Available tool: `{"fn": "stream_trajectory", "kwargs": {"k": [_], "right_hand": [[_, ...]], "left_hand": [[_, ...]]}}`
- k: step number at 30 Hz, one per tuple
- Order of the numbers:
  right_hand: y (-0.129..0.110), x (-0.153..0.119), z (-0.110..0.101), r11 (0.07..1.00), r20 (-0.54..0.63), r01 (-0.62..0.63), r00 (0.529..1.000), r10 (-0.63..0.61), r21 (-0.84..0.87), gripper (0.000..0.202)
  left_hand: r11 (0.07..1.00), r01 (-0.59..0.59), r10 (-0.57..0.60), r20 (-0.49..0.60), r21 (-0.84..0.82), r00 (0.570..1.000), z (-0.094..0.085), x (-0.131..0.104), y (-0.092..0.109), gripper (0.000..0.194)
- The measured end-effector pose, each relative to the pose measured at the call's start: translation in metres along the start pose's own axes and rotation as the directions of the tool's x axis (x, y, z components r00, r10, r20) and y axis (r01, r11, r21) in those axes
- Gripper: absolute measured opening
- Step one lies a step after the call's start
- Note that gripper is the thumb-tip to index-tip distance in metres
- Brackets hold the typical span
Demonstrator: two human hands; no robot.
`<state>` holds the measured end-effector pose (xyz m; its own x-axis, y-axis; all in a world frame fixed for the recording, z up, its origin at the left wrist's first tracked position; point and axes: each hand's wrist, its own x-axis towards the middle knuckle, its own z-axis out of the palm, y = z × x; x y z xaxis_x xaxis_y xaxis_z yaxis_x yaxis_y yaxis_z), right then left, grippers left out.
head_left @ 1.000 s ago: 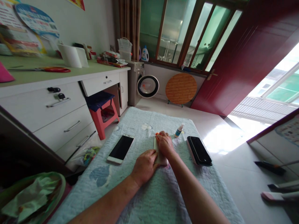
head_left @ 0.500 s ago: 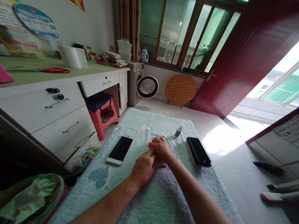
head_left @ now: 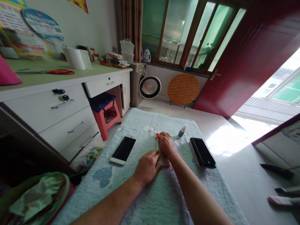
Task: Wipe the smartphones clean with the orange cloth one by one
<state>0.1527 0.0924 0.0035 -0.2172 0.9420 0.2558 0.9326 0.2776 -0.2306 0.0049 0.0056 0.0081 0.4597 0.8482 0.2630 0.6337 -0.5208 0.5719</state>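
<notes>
On the quilted light-blue cloth [head_left: 145, 206], a pale flat phone-shaped object [head_left: 163, 159] lies between my hands. My left hand [head_left: 147, 167] grips its lower left edge with thumb and fingers. Bent over its upper part, my right hand [head_left: 167, 144] presses a small orange item [head_left: 158, 135] near the top edge. A white phone with a dark screen [head_left: 124, 150] lies to the left. To the right sit a stack of dark phones [head_left: 203, 152] and, further up, a small spray bottle [head_left: 182, 132] standing upright.
A desk with drawers [head_left: 67, 107] runs along the left, with a red stool [head_left: 106, 118] under it. A basket [head_left: 67, 187] is at lower left. Beyond are a washing machine [head_left: 137, 84] and a round wooden board [head_left: 184, 89].
My right hand has moved up and slightly right with the orange item, away from my left hand. More of the pale object shows. The view has shifted slightly.
</notes>
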Motion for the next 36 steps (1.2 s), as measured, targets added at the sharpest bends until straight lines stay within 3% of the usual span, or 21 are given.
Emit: {"fn": "stream_trajectory", "kwargs": {"k": [8, 13, 23, 26, 36], "right_hand": [[0.026, -0.017, -0.011, 0.979, 0.006, -0.193, 0.981, 0.194, -0.070, 0.036], [0.021, -0.013, -0.016, 0.954, 0.044, -0.257, 0.963, 0.266, -0.152, 0.030], [-0.013, 0.013, -0.005, 0.979, 0.137, -0.125, 0.980, 0.147, -0.158, 0.030], [-0.007, 0.009, -0.007, 0.986, 0.130, -0.114, 0.983, 0.130, -0.125, 0.028], [0.028, -0.019, -0.021, 0.969, 0.065, -0.233, 0.969, 0.239, -0.085, 0.031]], "left_hand": [[0.998, 0.000, 0.000, 0.008, 0.063, 1.000, 0.006, -0.001, -0.006, 0.042], [0.999, 0.008, -0.009, 0.030, 0.047, 1.000, 0.004, 0.001, -0.006, 0.040], [0.999, 0.003, -0.002, 0.052, -0.034, 0.999, -0.003, 0.002, -0.001, 0.040], [0.999, -0.008, 0.010, 0.029, -0.037, 1.000, -0.001, 0.001, -0.001, 0.038], [0.998, 0.008, -0.008, 0.001, 0.066, 1.000, 0.007, 0.000, -0.004, 0.038]]}}
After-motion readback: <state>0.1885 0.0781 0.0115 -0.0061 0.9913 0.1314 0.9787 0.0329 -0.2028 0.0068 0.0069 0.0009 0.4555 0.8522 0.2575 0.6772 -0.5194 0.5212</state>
